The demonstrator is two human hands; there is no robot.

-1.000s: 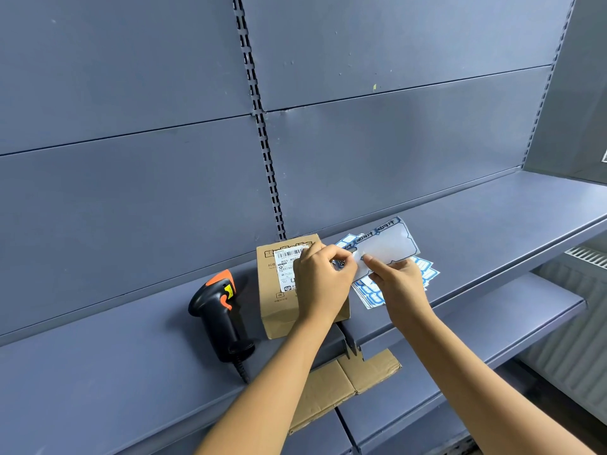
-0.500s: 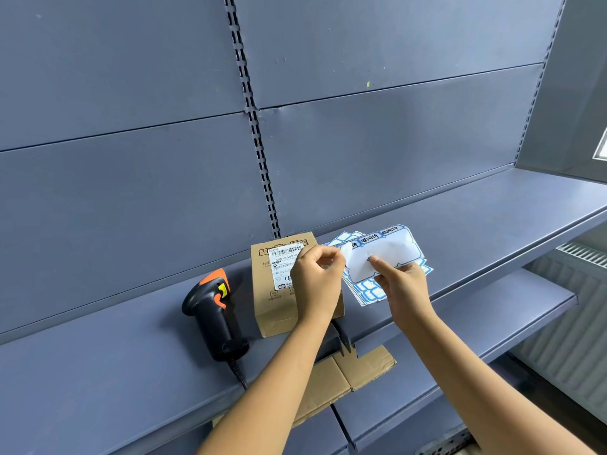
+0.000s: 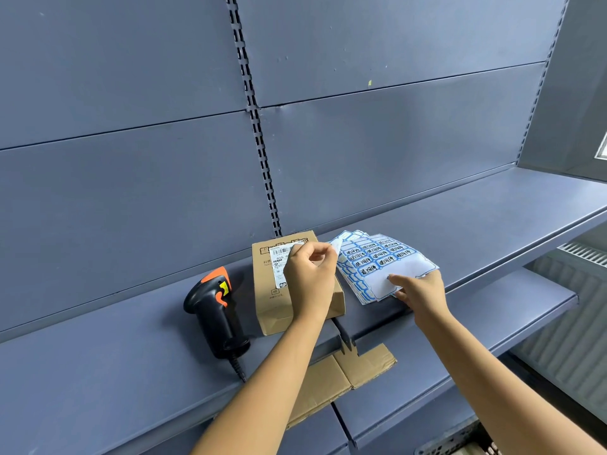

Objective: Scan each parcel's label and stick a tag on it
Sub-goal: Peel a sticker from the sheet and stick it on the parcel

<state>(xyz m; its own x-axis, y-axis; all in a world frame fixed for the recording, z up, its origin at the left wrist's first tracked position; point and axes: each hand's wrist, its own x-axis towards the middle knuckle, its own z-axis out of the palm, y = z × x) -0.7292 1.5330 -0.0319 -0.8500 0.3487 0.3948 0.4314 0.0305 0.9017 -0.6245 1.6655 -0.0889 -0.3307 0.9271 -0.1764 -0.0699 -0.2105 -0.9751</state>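
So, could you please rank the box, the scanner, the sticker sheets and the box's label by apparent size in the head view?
1. box and sticker sheets: about alike, so unranked; the left hand hides part of the box.
2. scanner.
3. label, smallest, also partly hidden.

The left hand (image 3: 308, 274) covers the right part of the label (image 3: 280, 259) on the parcel (image 3: 272, 313). The label's print is too small to read, and what the curled fingertips pinch cannot be made out. The right hand (image 3: 420, 292) hides the near corner of the tag sheets (image 3: 377, 261). Flat cardboard (image 3: 328, 385) lies partly hidden under the front edge of the shelf (image 3: 115, 372).
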